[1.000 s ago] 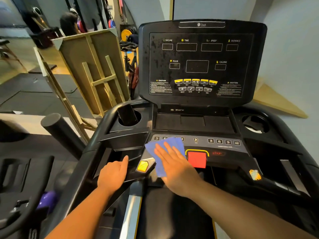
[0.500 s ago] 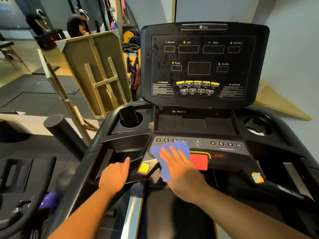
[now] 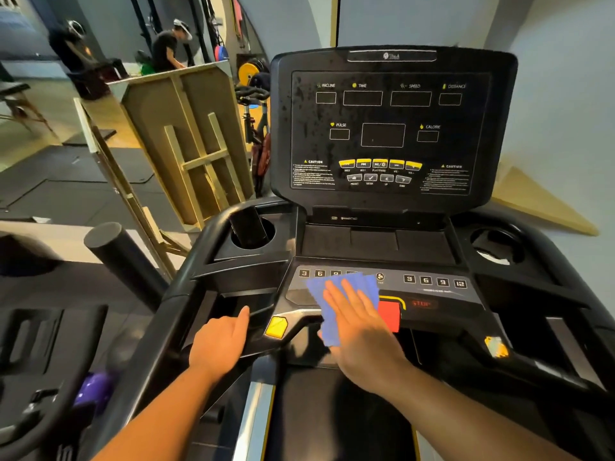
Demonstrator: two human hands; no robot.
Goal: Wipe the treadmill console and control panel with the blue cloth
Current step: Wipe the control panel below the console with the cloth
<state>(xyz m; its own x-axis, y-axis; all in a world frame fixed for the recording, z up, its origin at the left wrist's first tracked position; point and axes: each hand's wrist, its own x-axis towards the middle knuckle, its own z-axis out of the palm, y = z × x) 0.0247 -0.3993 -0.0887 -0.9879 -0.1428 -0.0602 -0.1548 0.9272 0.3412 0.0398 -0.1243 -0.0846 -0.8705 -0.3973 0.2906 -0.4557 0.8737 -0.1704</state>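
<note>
Your right hand (image 3: pixel 357 322) lies flat, fingers straight, pressing the blue cloth (image 3: pixel 336 304) onto the control panel (image 3: pixel 432 291). The cloth's right edge touches the red stop button (image 3: pixel 389 316), with open panel beyond it. Your left hand (image 3: pixel 221 339) rests open on the handrail (image 3: pixel 186 294). Since a second ago, cloth and hand have slid rightward, overlapping the button.

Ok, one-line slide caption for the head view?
Right hand presses blue cloth flat on treadmill control panel; left hand braces the handrail.
</note>
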